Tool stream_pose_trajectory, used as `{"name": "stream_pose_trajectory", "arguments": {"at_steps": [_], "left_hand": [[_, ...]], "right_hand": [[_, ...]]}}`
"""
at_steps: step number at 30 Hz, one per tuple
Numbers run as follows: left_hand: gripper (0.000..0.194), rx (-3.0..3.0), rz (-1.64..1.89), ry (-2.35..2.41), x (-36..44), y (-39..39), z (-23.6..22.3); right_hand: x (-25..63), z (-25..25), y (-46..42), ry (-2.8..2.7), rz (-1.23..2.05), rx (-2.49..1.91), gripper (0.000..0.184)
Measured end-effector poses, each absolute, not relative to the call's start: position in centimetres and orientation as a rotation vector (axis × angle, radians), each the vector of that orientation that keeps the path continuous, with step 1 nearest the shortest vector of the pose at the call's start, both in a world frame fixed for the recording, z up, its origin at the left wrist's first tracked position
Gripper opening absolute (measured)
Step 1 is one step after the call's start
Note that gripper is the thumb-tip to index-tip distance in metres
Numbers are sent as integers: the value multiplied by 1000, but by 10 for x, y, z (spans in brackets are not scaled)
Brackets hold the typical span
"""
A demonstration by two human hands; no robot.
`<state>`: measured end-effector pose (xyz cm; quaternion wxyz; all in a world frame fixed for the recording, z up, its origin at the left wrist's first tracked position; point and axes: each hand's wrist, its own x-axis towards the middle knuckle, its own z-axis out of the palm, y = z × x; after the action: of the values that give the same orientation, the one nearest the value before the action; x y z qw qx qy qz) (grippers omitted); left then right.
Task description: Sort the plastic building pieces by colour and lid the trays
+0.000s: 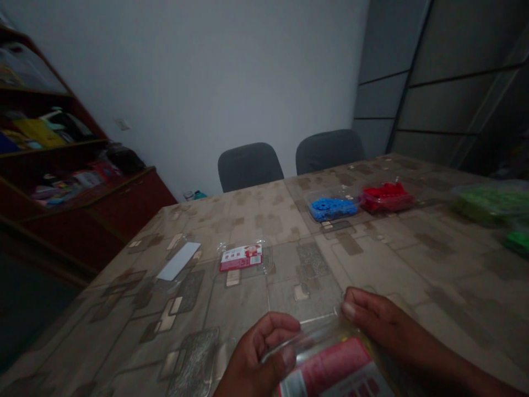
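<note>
Low in the view, close to me, is a clear plastic container [334,364] with a red and white label, its near part cut off by the frame's bottom edge. My left hand [264,353] grips its left side, with the thumb on top and the fingers curled round the edge. At its far right corner is my right hand [376,320], with thumb and fingers closed on the rim. Something yellowish shows faintly through the plastic near the right hand. What else is inside cannot be made out.
Farther off lie a clear lid with a red-and-white label [242,257] and a white card [179,261]. Clear boxes of blue pieces [334,208], red pieces [387,197] and green pieces [491,204] stand at right. Two grey chairs [250,165] back the table.
</note>
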<state>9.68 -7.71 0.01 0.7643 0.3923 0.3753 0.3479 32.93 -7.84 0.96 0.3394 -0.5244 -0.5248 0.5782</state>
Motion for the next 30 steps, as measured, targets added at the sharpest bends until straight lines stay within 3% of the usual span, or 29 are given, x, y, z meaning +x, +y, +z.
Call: {"name": "stream_pose_trajectory", "arguments": {"at_steps": [14,22,30], "left_hand": [[40,799,824,770,96,-79,-12],[80,888,474,520,99,-52,4],[83,883,499,463,113,-46,-8]], "right_hand": [[325,11,-83,-1340,1458,-1361,47],[327,8,-85,-1339,1417,-1332,47],[330,4,-90,-1294,1414,-1367,50]]}}
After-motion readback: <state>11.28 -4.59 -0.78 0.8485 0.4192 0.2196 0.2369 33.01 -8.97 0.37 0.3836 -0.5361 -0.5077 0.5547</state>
